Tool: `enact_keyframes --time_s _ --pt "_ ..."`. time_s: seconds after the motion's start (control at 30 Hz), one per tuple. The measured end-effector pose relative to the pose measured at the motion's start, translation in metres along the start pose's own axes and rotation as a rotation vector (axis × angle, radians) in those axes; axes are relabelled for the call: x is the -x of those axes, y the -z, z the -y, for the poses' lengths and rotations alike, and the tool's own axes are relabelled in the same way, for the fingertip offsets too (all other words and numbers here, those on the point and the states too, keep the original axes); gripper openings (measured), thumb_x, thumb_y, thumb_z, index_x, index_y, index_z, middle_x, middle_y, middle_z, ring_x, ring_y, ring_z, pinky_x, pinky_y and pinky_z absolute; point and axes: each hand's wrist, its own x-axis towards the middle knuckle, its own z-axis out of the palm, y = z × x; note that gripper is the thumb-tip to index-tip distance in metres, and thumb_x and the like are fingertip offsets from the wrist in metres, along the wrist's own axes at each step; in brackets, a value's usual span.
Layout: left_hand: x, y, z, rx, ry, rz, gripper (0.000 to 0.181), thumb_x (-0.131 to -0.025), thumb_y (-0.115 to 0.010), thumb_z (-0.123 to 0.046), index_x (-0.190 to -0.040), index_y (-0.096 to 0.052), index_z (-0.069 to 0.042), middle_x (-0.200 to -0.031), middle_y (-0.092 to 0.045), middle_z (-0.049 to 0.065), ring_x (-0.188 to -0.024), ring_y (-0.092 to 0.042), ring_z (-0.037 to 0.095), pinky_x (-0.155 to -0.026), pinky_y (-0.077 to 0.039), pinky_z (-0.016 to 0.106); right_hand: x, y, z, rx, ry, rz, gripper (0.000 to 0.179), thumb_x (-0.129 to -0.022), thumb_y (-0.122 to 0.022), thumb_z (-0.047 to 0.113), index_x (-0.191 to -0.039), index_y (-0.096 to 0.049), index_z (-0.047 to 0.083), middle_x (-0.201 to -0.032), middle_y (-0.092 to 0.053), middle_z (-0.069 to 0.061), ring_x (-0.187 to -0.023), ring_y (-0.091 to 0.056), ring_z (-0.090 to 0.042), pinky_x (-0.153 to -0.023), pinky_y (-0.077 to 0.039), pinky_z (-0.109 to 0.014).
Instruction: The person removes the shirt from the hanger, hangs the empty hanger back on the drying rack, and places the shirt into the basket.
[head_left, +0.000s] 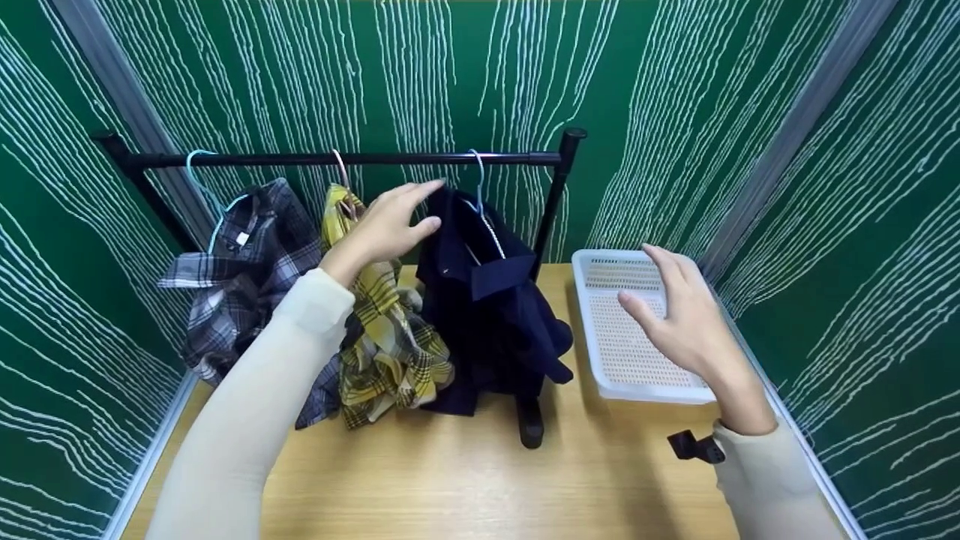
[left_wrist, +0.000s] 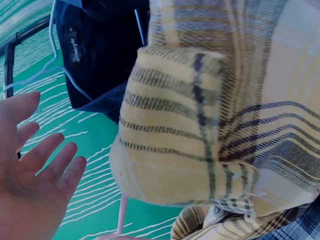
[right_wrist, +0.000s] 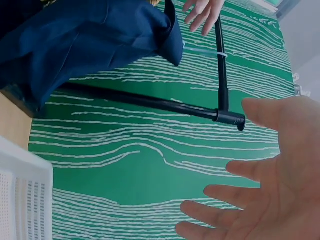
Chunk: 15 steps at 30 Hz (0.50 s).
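Note:
A navy shirt hangs on a light blue hanger at the right part of the black rail. My left hand reaches in between it and a yellow plaid shirt, fingers extended near the navy collar and holding nothing. In the left wrist view the same hand has its fingers spread, beside the yellow plaid cloth. My right hand is raised over the white basket, thumb apart from straight fingers. The right wrist view shows that palm bare.
A grey plaid shirt hangs at the left on a light blue hanger. The black rack stands on a wooden surface. To its right sits a white perforated basket. Green walls with white lines close in behind and at both sides.

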Motion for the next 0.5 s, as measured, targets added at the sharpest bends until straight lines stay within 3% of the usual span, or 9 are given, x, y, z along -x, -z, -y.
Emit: enact_keyframes --time_s 0.27,0.5 --pt "-0.026 -0.005 0.006 -0.030 0.043 0.066 0.061 -0.111 -0.057 -0.029 -0.168 -0.035 -0.024 -0.170 -0.036 0.015 -0.158 -0.030 0.037 -0.128 -0.023 0.057 -0.007 -0.013 0.009 -0.080 0.011 0.027 0.073 -0.105 -0.066 0.035 -0.164 -0.035 0.005 -0.165 -0.037 -0.027 -0.151 -0.035 -0.049 -0.120 -0.029 -0.070" --pt "-0.045 -0.014 0.006 -0.065 0.027 0.097 0.064 -0.110 -0.059 -0.028 -0.168 -0.033 -0.025 -0.171 -0.035 0.013 -0.158 -0.031 0.035 -0.129 -0.025 0.052 -0.009 -0.030 0.015 -0.123 0.003 0.030 0.071 -0.107 -0.064 0.036 -0.164 -0.036 0.006 -0.166 -0.038 -0.024 -0.151 -0.037 -0.045 -0.122 -0.029 -0.066"
